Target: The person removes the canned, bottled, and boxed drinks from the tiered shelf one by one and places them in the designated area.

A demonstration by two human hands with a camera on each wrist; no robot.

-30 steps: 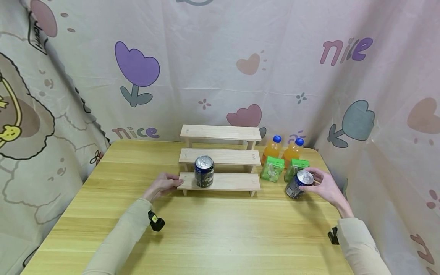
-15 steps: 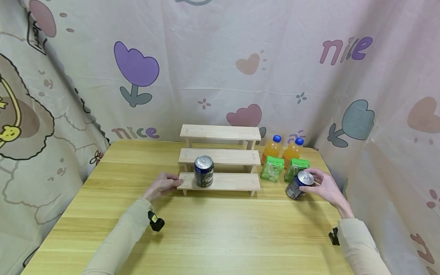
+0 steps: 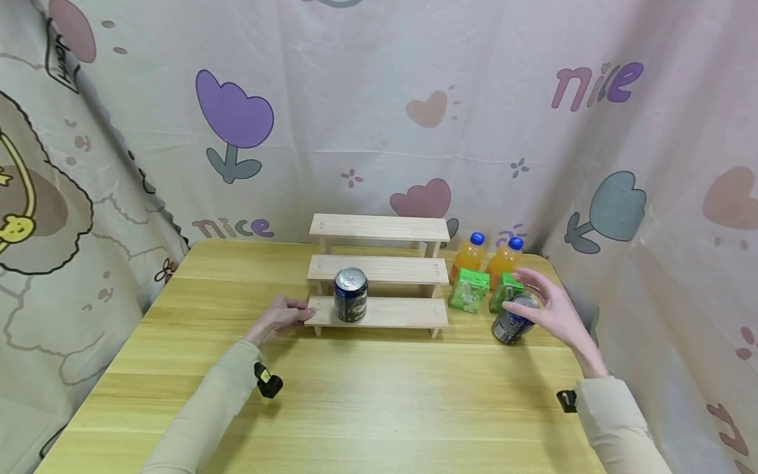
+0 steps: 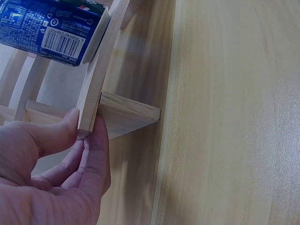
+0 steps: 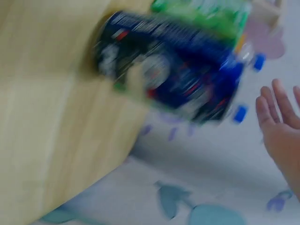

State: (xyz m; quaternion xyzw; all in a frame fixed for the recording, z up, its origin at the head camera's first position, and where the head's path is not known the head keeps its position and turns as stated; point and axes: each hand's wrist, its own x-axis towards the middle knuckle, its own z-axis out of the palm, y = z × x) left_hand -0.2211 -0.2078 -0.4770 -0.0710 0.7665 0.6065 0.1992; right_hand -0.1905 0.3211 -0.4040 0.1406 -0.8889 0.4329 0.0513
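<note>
My left hand (image 3: 277, 321) pinches the left end of the lowest step of a three-tier wooden shelf (image 3: 408, 312), with thumb above and fingers below in the left wrist view. On that step stands a dark blue drink can (image 3: 351, 303), left of its middle. A second blue can (image 3: 508, 328) is on the table to the right of the shelf. My right hand (image 3: 553, 313) hovers over this can with fingers spread, partly covering its top in the head view. In the right wrist view, the fingers (image 5: 281, 105) are apart from the blurred can (image 5: 164, 65).
Two green drink cartons (image 3: 470, 291) stand beside the shelf's right end, the right one partly behind the hand. Behind them are two orange juice bottles (image 3: 502, 263) with blue caps. A printed curtain (image 3: 355, 131) hangs around the wooden table (image 3: 379, 408).
My right hand has let go of the right can and lifted above it, its fingers spreading. The can stays on the table. My left hand keeps its hold on the shelf.
</note>
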